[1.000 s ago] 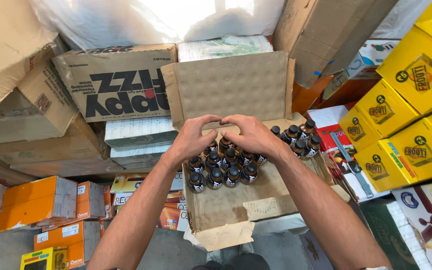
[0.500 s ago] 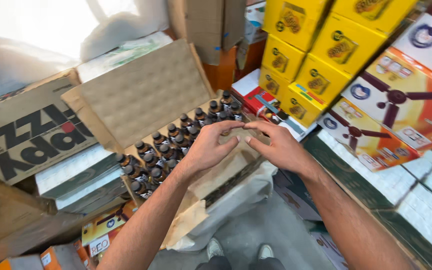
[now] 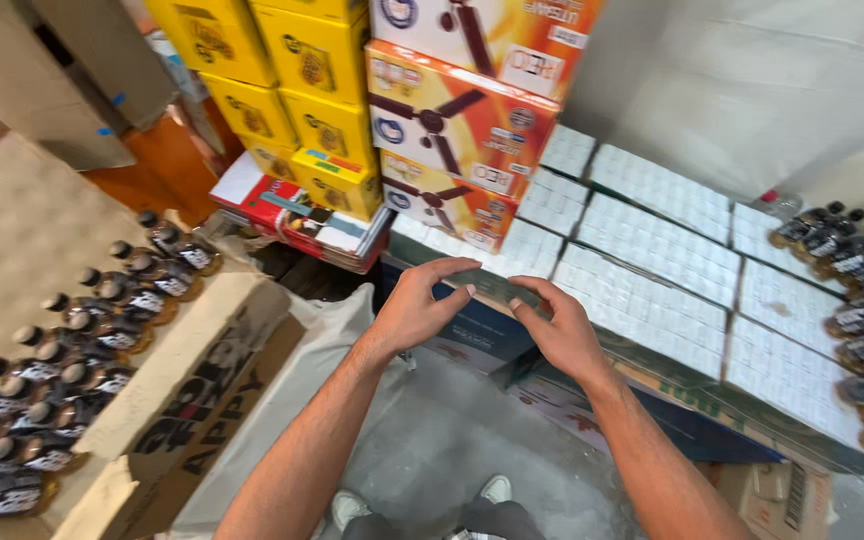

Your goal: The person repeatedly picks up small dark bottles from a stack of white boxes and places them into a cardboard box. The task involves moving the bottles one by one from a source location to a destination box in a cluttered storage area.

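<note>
My left hand (image 3: 420, 308) and my right hand (image 3: 559, 332) are stretched out side by side, palms down, fingers apart and half curled. I see nothing in either hand. Their fingertips are at the near edge of a low stack of cartons topped with white shrink-wrapped packs (image 3: 652, 262). An open cardboard carton (image 3: 187, 375) full of small dark bottles (image 3: 102, 335) stands at the left, apart from my left arm. More dark bottles (image 3: 862, 290) stand on the packs at the far right.
Orange boxes picturing ceiling fans (image 3: 452, 120) and yellow boxes (image 3: 282, 80) are stacked behind. Flat red boxes (image 3: 302, 218) lie under the yellow ones. A dark blue carton (image 3: 472, 335) sits below my hands. My shoes (image 3: 497, 490) stand on the grey floor.
My view has swung to the right. Both hands have left the bottles in the open carton and moved right to the stack of white packs.
</note>
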